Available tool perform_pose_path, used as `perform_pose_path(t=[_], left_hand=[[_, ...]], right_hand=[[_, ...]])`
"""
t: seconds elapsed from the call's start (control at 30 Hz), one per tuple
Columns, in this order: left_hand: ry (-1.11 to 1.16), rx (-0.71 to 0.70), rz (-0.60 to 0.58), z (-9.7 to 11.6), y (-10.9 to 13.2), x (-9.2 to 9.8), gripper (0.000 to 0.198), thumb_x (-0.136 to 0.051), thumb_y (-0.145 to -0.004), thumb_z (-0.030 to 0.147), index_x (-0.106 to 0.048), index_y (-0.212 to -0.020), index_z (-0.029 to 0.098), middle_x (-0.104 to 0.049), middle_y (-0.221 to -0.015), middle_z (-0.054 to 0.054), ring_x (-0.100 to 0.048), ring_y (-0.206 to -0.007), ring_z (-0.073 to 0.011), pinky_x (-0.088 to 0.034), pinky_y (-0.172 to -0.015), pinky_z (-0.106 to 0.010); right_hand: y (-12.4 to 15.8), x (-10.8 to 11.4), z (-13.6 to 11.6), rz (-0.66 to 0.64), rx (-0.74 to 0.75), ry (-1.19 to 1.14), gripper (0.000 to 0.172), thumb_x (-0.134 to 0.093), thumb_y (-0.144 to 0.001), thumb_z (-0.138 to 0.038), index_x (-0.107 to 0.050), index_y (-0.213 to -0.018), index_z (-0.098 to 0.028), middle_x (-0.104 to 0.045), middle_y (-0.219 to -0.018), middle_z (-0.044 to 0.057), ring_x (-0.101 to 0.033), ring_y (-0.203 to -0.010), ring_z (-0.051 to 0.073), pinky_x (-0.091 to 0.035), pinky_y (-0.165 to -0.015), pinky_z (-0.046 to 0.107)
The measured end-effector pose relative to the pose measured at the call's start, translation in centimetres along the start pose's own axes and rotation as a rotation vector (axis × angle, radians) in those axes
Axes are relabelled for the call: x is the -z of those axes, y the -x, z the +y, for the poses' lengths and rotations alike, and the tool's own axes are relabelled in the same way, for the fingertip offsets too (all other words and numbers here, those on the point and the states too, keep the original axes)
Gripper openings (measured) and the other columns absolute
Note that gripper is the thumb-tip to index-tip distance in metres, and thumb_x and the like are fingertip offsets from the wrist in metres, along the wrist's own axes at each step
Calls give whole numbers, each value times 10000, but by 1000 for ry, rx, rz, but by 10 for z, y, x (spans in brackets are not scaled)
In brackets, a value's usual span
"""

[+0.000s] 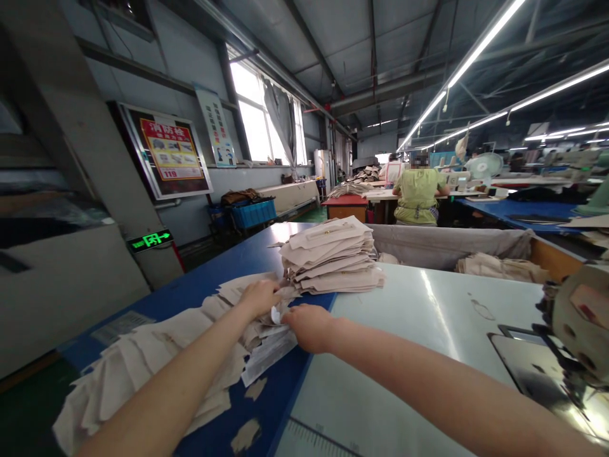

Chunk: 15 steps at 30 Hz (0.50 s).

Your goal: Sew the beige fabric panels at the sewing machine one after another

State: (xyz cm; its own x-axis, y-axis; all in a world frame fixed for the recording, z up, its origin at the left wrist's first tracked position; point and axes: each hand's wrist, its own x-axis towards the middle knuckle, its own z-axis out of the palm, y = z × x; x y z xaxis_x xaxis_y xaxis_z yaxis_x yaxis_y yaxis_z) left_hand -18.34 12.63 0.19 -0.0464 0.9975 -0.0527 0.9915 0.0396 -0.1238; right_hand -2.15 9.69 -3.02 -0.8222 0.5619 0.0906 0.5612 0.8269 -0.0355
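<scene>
My left hand is closed at the far end of a fanned-out row of beige fabric pieces, its fingertips on the cloth. Close beside it, my right hand has its fingers curled in; whatever they pinch is hidden. A small white slip shows between the two hands. Under them lies a printed white paper sheet, partly covered by cloth. Just beyond the hands rises a neat stack of beige fabric pieces.
A sewing machine stands at the right on the pale worktop. The blue table runs along the left. Behind the worktop, a grey cloth-lined bin holds folded beige cloth. A person in a green top sits farther off.
</scene>
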Motion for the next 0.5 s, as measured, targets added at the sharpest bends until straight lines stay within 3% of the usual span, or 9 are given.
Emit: perform_pose_path(t=[0.23,0.37,0.5], left_hand=[[9,-2,6,-1,-3,-3,251,-607,-959,365,-655,-1097,162,-654,-1181,-87,-628,-1080,-238,-502,-951,-472],[14,-1,15,-2,-2,-3,239,-608,-958,362,-656,-1087,167,-653,-1175,-85,-629,-1070,-234,-508,-941,-460],[22,4,16,-1,-2,-3,246,-606,-958,371,-657,-1084,166,-655,-1168,-85,-629,-1069,-234,-504,-943,-461]], right_hand=[[15,13,-5,-81,17,-80,348,-588,-883,-185,-624,-1226,-139,-663,-1197,148,-653,-1079,294,-559,-843,399],[18,18,-11,-85,-25,-124,371,-501,-934,-296,-609,-1248,-130,-644,-1260,174,-613,-1169,316,-489,-971,479],[15,14,-22,-82,-90,-162,632,-581,-871,-538,-560,-1307,-81,-593,-1321,224,-538,-1254,363,-410,-1046,549]])
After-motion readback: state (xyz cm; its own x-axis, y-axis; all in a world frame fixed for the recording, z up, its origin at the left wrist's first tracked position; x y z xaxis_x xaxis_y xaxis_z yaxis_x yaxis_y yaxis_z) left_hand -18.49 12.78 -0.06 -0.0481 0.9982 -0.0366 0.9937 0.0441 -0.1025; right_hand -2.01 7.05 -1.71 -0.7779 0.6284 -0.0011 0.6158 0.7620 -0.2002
